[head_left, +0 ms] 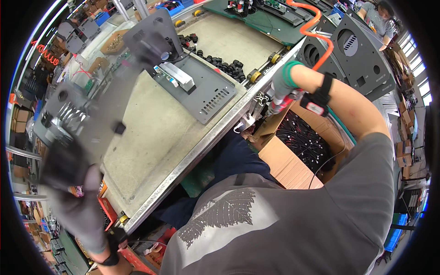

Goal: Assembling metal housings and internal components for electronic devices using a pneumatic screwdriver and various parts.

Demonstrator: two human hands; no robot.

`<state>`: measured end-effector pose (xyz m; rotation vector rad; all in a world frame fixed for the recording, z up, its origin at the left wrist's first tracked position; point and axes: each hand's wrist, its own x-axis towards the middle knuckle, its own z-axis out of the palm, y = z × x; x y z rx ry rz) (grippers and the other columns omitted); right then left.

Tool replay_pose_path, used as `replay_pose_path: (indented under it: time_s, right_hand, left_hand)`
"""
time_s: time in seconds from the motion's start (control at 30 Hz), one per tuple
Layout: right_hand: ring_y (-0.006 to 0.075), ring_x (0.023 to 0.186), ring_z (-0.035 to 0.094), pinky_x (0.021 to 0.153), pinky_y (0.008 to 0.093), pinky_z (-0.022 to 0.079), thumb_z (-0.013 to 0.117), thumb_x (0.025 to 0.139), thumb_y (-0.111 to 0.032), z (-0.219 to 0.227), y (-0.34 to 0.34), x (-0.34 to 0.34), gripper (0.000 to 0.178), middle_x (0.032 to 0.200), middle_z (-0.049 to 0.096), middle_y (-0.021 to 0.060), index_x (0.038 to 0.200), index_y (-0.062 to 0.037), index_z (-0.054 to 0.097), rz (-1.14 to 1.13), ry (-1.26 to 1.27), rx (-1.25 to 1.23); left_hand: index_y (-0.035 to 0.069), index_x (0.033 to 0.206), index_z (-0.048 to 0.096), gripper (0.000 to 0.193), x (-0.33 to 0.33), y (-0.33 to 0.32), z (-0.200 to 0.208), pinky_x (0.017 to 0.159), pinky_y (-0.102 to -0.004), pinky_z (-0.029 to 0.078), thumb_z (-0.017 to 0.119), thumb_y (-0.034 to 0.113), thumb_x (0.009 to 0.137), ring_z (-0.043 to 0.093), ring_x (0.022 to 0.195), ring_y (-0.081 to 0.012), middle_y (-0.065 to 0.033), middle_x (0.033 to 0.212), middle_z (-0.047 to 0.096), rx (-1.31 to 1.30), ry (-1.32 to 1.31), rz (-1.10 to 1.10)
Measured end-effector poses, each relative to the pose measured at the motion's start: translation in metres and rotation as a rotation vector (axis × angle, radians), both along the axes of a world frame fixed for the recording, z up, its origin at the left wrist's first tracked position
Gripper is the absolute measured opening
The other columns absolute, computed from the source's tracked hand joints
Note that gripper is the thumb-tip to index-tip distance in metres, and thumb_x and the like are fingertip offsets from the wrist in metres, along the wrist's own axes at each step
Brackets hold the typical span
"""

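Note:
My left hand, in a grey glove, is at the left side of the table and smeared by motion. Its thumb lies over the edge of a dark grey metal panel, also blurred, which tilts up over the table's left part. My right hand, in a grey glove with a green cuff, is at the table's right edge, wrapped round a red and silver hand tool; its fingers are partly hidden. On the table lies a flat grey metal plate with slots, carrying a silver box-shaped power unit.
Black fittings lie along the table's far side. A cardboard box of black cables stands below my right arm. An orange coiled hose hangs near that forearm. Large grey panels lean at the right; a co-worker is behind them.

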<state>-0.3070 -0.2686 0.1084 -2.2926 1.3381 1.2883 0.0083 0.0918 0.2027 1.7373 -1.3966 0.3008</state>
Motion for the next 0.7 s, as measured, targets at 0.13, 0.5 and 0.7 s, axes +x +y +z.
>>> replay_pose_path:
  time_s: [0.13, 0.5, 0.7]
  right_hand:
    - [0.0264, 0.094, 0.067, 0.087, 0.0427, 0.052, 0.083, 0.074, -0.057, -0.04, -0.012, 0.039, 0.06, 0.108, 0.072, 0.0084, 0.109, -0.0082, 0.075, 0.127, 0.196, 0.137]
    - [0.0286, 0.096, 0.075, 0.077, 0.0442, 0.059, 0.077, 0.075, -0.026, -0.075, 0.039, 0.042, 0.029, 0.103, 0.077, 0.0094, 0.102, -0.0167, 0.081, 0.292, -0.046, -0.328]
    - [0.0388, 0.093, 0.071, 0.085, 0.0476, 0.055, 0.059, 0.085, -0.05, -0.033, 0.102, -0.012, 0.051, 0.097, 0.073, 0.0222, 0.095, -0.0033, 0.076, 0.232, -0.404, 0.133]
  left_hand:
    - [0.012, 0.09, 0.062, 0.031, 0.046, -0.026, -0.071, 0.068, -0.0402, 0.05, 0.07, -0.003, 0.065, 0.063, 0.078, -0.0305, -0.009, 0.083, 0.062, -0.014, -0.648, -0.226]
    - [0.013, 0.095, 0.067, 0.025, 0.146, -0.027, -0.211, 0.079, -0.0436, 0.054, 0.066, 0.006, 0.071, 0.064, 0.092, -0.0349, -0.0103, 0.091, 0.064, 0.547, -0.692, -0.082]
    - [0.002, 0.114, 0.066, 0.032, 0.178, -0.023, -0.218, 0.093, -0.0465, 0.052, 0.066, 0.003, 0.082, 0.064, 0.103, -0.0411, -0.0217, 0.112, 0.068, 0.372, -0.406, 0.087]
